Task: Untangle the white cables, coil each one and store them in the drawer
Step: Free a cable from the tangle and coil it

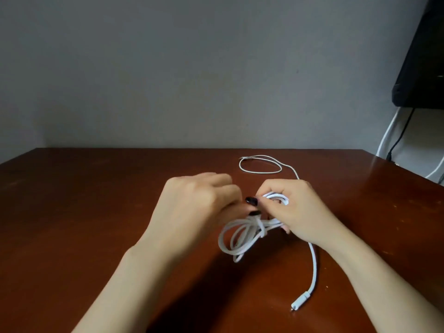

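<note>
A bundle of thick white cable [240, 236] hangs in loops just above the brown table [96, 212], knotted at its middle. My right hand [298, 212] grips the right side of the bundle, fingers curled round several strands. My left hand [199, 205] pinches the cable at the knot with its fingertips; it is blurred. One tail of the thick cable runs down under my right wrist to a white plug [301, 301] lying on the table. A thin white cable [260, 164] lies in a loose loop farther back and trails toward my right hand.
A grey wall stands right behind the table's far edge. At the upper right hangs a black object [422, 68], with a white cord [386, 133] and a black cord [398, 138] dropping from it beside the table's right edge. No drawer is in view.
</note>
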The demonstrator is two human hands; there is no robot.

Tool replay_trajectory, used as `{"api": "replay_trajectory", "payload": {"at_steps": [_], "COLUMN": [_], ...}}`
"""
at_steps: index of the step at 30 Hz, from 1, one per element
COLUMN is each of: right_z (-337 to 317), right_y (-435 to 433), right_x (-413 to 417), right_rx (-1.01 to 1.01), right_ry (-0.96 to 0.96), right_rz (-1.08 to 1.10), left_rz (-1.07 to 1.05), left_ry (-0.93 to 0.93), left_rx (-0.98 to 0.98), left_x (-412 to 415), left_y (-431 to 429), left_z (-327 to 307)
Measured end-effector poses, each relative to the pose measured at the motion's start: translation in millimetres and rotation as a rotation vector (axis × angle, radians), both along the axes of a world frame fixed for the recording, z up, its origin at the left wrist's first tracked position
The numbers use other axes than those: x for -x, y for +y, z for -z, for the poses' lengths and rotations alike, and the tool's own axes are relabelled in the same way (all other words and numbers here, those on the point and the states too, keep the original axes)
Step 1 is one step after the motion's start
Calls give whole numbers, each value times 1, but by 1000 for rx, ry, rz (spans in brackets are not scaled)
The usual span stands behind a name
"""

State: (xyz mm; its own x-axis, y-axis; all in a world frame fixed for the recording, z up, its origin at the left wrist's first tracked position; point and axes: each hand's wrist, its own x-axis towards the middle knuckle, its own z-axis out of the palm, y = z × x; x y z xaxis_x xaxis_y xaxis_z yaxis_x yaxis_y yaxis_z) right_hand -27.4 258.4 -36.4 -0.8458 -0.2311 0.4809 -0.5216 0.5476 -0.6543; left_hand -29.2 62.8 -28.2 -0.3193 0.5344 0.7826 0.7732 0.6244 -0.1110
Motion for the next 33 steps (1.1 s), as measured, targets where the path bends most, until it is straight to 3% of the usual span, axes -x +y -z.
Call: {"api": "replay_trajectory", "payload": {"at_steps": [6, 12, 17, 21, 29, 33], "right_z": [-14, -14, -12, -6, 17, 16], "right_y": [-10, -20, -23, -14, -13, -12], "right_x": [-12, -19, -13, -4, 11, 15], "right_rx": [418, 767, 1037, 1175, 842, 823], "right_ry": [-276, -370, -274, -239, -121, -93], "right_rz": [-176, -250, 43, 212, 493, 546], "left_rz": [192, 466, 234, 62, -260, -279], "left_ry": [-399, -890, -758, -536, -217, -194], "left_rx": [-334, -614, -598, -379, 192, 200], "left_x": [9, -10, -6, -11, -15, -17], "left_y": [-4, 19, 36, 45, 48, 47], "left_z": [2, 1, 22, 29, 36, 32]}}
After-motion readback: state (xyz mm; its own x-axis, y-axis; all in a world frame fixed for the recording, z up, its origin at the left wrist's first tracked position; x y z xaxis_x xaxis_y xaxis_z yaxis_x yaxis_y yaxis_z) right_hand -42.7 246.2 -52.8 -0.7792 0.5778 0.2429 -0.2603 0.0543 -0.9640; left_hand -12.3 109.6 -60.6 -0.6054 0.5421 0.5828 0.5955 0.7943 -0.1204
